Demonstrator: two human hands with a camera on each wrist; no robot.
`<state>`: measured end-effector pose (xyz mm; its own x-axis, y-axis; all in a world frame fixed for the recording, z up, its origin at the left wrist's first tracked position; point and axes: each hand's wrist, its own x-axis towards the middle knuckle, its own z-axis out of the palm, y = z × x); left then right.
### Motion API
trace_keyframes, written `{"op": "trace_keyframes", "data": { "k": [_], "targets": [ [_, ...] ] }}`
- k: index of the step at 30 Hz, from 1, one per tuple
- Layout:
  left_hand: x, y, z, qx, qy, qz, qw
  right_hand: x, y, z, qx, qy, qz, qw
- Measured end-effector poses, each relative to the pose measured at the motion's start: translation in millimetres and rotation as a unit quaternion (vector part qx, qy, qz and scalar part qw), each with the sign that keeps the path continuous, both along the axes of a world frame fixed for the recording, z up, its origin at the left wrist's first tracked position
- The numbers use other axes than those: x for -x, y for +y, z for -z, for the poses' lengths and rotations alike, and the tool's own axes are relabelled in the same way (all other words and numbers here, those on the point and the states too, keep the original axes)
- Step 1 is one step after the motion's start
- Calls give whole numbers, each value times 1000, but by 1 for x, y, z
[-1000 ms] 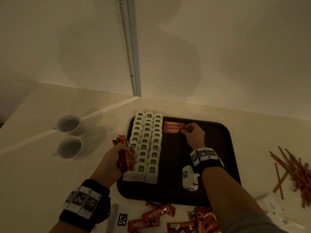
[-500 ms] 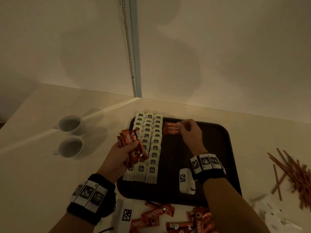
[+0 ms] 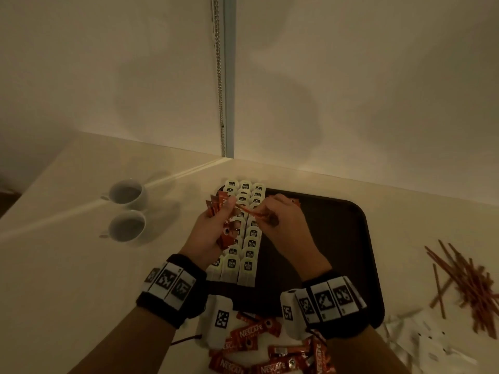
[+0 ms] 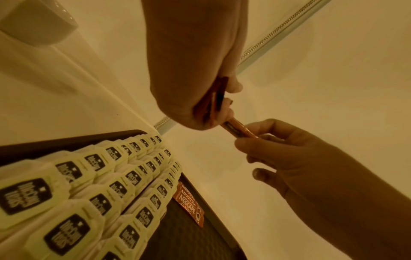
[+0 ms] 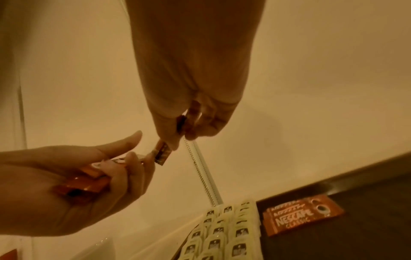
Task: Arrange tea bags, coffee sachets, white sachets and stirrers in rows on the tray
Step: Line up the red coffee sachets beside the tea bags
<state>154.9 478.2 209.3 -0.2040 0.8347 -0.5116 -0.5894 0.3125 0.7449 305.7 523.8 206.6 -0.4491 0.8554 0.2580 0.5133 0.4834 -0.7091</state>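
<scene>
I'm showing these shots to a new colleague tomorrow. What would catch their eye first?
Probably the two hands meeting above the tray: the left hand grips a fan of coffee sachets while the right hand pinches one sachet from it. Below them, tea bags fill three neat rows along the tray's left side.

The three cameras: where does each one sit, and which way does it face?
Head: on the person's head, looking down at the tray, both hands and wrist bands.
Left wrist: under the left hand, looking along it over the tea bags; the right hand reaches in.
Right wrist: under the right hand, facing the left hand's bundle of coffee sachets.
Shared: both wrist views show the one coffee sachet that both hands pinch.
</scene>
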Motion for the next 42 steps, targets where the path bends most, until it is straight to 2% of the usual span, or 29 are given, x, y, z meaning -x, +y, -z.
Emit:
{"op": "trace_keyframes", "data": {
  "k": [3,10,12,15,18,24,28,34,37,42],
  "targets": [
    [2,-3,2,13,3,21,1000,-7,0,-2,-34,28,-13,999],
    [-3,-12,6,21,-48,11,999,-16,-9,-17,89,80,-30,992],
    [-5,-16,8,16,-67,20,997,-15,-9,-22,99,104,-15,990],
    [-7,-19,10,0,-66,35,997,-14,-9,-27,82,96,-8,992],
    [-8,-18,9,-20,-36,19,999,-14,-9,-29,87,108,-12,990],
    [-7,-14,6,-28,43,1,999,-17,-7,-24,165,147,53,974],
    [-10,-13,8,-28,113,-17,993,-21,-9,-14,260,199,74,942],
    [-7,-15,11,-28,156,3,987,-32,-11,2,343,209,61,914],
    [3,-18,18,2,108,-4,994,-46,4,15,333,189,110,917],
    [23,-25,30,48,73,-37,995,-77,43,56,287,6,196,937]
  ]
}}
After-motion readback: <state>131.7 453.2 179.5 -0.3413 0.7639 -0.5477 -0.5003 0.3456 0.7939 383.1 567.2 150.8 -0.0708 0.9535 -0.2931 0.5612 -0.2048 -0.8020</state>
